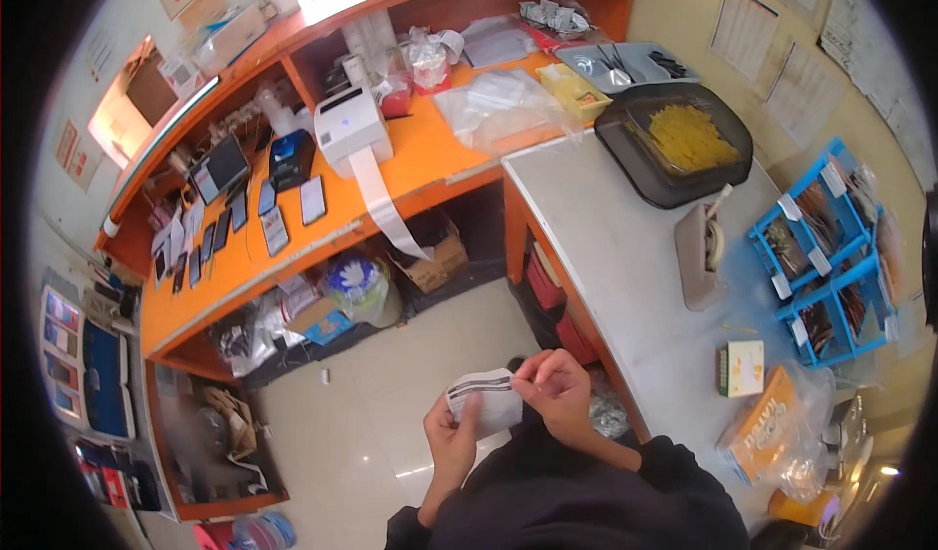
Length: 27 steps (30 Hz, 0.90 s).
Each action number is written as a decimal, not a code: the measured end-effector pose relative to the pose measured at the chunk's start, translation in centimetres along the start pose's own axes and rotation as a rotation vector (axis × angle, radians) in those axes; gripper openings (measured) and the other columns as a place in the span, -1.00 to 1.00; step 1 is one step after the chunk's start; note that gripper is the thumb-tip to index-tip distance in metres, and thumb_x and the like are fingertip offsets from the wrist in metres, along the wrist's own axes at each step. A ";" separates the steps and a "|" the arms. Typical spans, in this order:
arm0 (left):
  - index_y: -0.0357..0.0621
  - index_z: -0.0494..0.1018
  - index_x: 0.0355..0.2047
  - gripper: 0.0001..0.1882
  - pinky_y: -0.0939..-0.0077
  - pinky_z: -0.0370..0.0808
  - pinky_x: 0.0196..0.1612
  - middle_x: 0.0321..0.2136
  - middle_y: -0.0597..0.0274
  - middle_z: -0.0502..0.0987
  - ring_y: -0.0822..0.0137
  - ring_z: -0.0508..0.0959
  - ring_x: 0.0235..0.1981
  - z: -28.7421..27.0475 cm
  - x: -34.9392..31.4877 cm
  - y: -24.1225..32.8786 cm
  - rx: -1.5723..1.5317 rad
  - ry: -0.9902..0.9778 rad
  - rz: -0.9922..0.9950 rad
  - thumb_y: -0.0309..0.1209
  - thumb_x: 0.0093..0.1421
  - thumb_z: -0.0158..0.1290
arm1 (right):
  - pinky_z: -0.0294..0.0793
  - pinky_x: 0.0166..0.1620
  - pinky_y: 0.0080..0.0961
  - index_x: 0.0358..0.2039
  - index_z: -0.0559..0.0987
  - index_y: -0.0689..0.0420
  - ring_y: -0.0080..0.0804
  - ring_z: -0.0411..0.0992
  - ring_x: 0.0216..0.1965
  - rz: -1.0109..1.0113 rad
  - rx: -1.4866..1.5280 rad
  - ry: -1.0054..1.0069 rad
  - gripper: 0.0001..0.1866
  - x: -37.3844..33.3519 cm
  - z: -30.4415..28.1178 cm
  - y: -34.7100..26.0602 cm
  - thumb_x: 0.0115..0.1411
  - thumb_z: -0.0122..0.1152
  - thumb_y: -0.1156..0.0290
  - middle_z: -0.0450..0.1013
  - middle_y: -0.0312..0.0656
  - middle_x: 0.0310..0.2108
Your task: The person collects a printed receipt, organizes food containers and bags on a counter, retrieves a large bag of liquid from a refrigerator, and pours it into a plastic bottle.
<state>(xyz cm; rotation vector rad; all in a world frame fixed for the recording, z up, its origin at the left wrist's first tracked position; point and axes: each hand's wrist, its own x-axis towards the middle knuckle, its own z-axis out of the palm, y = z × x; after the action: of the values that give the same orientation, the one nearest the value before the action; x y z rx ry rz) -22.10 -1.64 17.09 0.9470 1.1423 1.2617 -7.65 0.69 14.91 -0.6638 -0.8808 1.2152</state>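
Note:
Between my hands, in front of my body, is a small white printed paper slip (496, 410) with dark bands along its upper edge. My left hand (452, 444) grips its left side, thumb lying across the front. My right hand (557, 394) is closed in a pinch at the slip's upper right corner, with the fingers bent. How much of the corner sits between those fingertips is hard to see.
A white label printer (352, 132) trails a paper strip (383, 203) over the orange counter's edge; several phones (276, 230) lie left. On the grey table (625, 257) stand a black tray of yellow food (630, 174), a tape dispenser (696, 257) and blue divided baskets (826, 286).

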 end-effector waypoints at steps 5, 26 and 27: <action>-0.29 0.49 -0.31 -0.84 0.66 0.37 -0.39 -0.49 0.30 0.53 0.59 0.42 -0.46 0.5 8.9 2.4 0.248 0.105 0.186 -0.43 0.23 0.00 | 0.39 -0.14 -0.55 -0.41 0.34 0.15 -0.51 0.39 -0.26 -0.056 0.018 -0.060 -0.75 9.8 0.7 2.1 0.02 0.18 0.75 0.39 -0.19 -0.36; -0.17 0.51 -0.15 -0.66 0.54 0.37 -0.38 -0.39 0.00 0.54 0.35 0.47 -0.49 -19.2 32.3 7.5 0.808 0.136 0.437 -0.67 0.19 -0.22 | 0.26 0.10 -0.36 0.01 0.28 0.30 -0.24 0.28 0.07 0.388 -0.808 0.001 -0.28 33.1 -0.2 41.5 -0.05 0.42 0.21 0.33 0.05 -0.01; -0.16 0.50 -0.14 -0.65 0.54 0.37 -0.40 -0.40 0.00 0.54 0.35 0.48 -0.50 -20.3 33.2 7.7 0.797 0.161 0.412 -0.68 0.18 -0.21 | 0.29 0.05 -0.41 -0.02 0.31 0.30 -0.29 0.33 0.01 0.406 -0.763 0.009 -0.34 33.4 -0.3 42.7 -0.03 0.40 0.22 0.38 0.00 -0.07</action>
<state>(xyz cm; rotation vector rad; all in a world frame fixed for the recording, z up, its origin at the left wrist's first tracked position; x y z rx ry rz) -45.00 30.68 16.62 1.7615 1.6869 1.2190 -25.55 43.31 -13.46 -1.5152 -1.2504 1.2109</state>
